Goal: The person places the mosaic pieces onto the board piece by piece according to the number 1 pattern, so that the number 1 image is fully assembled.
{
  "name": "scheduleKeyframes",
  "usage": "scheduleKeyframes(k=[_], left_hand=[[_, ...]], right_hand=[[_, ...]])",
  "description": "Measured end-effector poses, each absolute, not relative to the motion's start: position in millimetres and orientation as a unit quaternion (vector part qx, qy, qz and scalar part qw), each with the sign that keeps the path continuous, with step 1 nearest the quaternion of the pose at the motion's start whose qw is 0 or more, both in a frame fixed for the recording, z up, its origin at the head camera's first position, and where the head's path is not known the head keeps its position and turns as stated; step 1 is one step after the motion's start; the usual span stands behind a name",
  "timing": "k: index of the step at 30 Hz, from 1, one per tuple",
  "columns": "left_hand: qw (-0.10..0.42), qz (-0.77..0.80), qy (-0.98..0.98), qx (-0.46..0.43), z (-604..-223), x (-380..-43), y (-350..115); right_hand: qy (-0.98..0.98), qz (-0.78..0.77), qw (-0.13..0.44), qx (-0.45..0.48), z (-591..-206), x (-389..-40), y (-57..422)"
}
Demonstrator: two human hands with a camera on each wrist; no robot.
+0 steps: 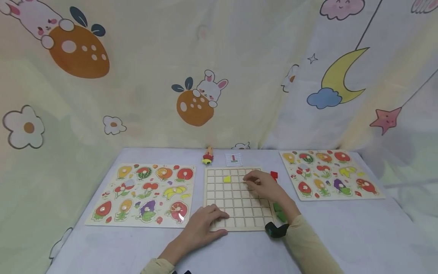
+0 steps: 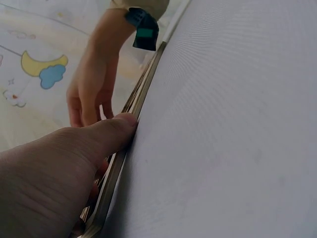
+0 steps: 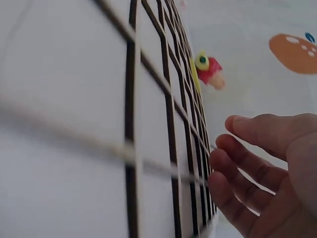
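Observation:
A wooden grid board (image 1: 239, 211) lies in the middle of the table, with one yellow square piece (image 1: 227, 179) in an upper cell. My left hand (image 1: 205, 224) rests at the board's near left corner. In the left wrist view its thumb (image 2: 116, 130) touches the front edge while the other fingers lie over the top side. Above the upper right cells hovers my right hand (image 1: 265, 185), fingers loosely bent. Seen in the right wrist view, thumb and fingertips are apart with nothing between them. Beyond them the yellow piece (image 3: 194, 74) shows edge-on.
Red pieces (image 1: 274, 175) and green pieces (image 1: 280, 212) lie right of the board, partly behind the right arm. A pattern card (image 1: 234, 160) and a small toy (image 1: 207, 156) sit behind it. Fruit puzzle boards flank it at left (image 1: 157, 220) and right (image 1: 332, 198).

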State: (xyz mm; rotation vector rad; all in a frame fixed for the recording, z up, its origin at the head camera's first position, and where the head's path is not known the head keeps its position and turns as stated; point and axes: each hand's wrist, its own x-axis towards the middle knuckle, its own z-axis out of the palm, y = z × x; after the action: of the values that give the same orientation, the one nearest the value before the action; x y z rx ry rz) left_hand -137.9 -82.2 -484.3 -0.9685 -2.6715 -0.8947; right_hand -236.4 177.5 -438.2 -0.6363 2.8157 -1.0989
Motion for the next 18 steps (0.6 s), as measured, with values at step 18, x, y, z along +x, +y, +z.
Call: scheduleKeyframes(k=[18], left_hand=[[0.062,-0.296,-0.903,-0.304,-481.4,-137.8,-81.7]], right_hand=[[0.942,-0.301,0.036,-0.147,-437.9,-179.5,267.3]])
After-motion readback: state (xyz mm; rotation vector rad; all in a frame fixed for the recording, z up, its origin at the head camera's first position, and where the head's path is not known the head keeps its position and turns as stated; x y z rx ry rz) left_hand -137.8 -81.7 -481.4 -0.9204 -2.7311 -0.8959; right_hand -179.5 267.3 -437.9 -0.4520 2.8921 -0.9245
